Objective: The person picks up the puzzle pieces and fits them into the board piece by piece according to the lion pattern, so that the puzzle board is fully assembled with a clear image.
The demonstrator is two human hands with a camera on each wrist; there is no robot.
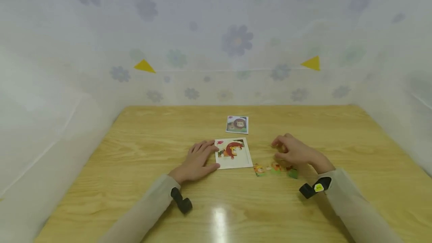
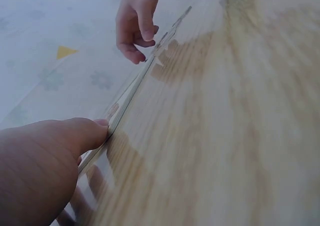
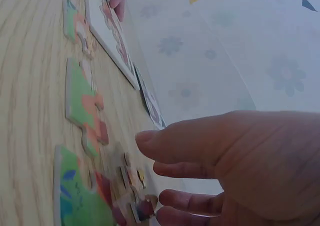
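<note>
A white puzzle board (image 1: 233,154) with a lion picture lies flat on the wooden table (image 1: 135,153). My left hand (image 1: 200,157) rests flat beside it, fingers straight, with the thumb (image 2: 82,133) against the board's left edge (image 2: 134,90). My right hand (image 1: 289,150) hovers to the right of the board with loosely curled fingers (image 3: 175,141) and nothing visible between them. Several loose puzzle pieces (image 1: 274,169) lie just below it, near the board's lower right corner. In the right wrist view, green and orange pieces (image 3: 82,103) lie under the fingertips.
A small lion reference card (image 1: 237,124) lies beyond the board. A translucent flowered curtain (image 1: 236,40) with yellow triangles closes in the table at the back and on both sides. Black wrist cameras (image 1: 181,200) sit on both sleeves.
</note>
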